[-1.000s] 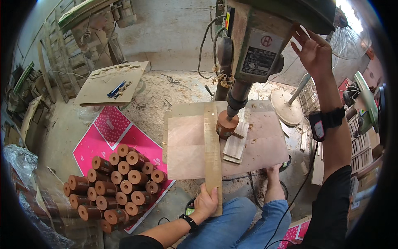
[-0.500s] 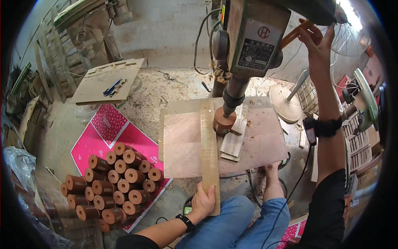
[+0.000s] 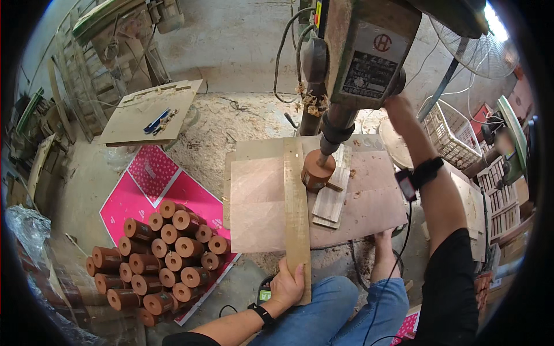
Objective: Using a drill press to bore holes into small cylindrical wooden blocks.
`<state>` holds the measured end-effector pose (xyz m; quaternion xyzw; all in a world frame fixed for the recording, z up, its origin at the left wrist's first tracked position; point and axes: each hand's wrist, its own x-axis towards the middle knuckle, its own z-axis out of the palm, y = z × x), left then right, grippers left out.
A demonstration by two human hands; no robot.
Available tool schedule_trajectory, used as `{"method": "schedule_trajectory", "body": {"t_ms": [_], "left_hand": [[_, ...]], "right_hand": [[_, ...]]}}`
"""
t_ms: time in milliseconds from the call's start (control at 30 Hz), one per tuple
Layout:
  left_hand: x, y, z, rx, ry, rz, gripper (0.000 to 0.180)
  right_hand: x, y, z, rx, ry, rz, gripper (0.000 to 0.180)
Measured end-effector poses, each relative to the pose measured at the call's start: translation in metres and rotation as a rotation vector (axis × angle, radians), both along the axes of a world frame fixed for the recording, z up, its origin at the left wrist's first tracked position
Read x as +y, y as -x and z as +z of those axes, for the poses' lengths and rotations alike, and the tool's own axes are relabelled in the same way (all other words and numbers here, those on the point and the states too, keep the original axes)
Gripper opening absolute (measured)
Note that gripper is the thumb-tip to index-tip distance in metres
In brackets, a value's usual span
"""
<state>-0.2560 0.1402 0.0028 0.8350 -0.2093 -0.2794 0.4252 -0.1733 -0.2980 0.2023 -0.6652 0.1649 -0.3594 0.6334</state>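
Observation:
My left hand (image 3: 288, 283) is closed around the near end of a long flat wooden strip (image 3: 296, 230). That strip lies across the drill press table, its far part against the left side of a brown cylinder (image 3: 318, 173). Short pale wooden pieces (image 3: 333, 199) lie against the cylinder's other side. The bit (image 3: 325, 160) of the drill press (image 3: 369, 69) meets the cylinder's top. My right hand (image 3: 399, 111) is raised beside the machine's head, blurred, its fingers hidden, so its grip cannot be made out.
Several brown cylinders with centre holes (image 3: 167, 254) are piled at left on a pink patterned sheet (image 3: 196, 196). A board with a blue tool (image 3: 157, 121) stands behind them. At right are a plastic crate (image 3: 453, 132) and a fan (image 3: 482, 52). Wood shavings cover the floor beyond.
My right hand has come down and left from the upper right, where its fingers were at an orange-brown lever. My left hand stays on the strip. The whole view has shifted slightly.

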Motion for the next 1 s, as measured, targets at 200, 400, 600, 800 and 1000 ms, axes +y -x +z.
{"method": "schedule_trajectory", "body": {"t_ms": [200,400,600,800,1000], "left_hand": [[0.002,0.002,0.002,0.011,-0.032,-0.011,0.049],[0.001,0.003,0.006,0.001,-0.005,0.018,0.05],[0.002,0.001,0.008,0.004,-0.056,-0.002,0.055],[0.001,0.001,0.012,0.003,-0.025,0.02,0.053],[0.001,0.001,0.01,0.009,-0.058,0.012,0.052]], "right_hand": [[0.049,0.056,-0.031,0.218,-0.057,-0.082,0.044],[0.085,0.081,-0.006,0.375,0.11,-0.032,0.037],[0.126,0.116,0.024,0.67,0.656,-0.33,0.028],[0.169,0.144,0.073,0.676,1.016,-0.499,0.045],[0.154,0.142,0.131,0.329,0.569,-0.424,0.027]]}}
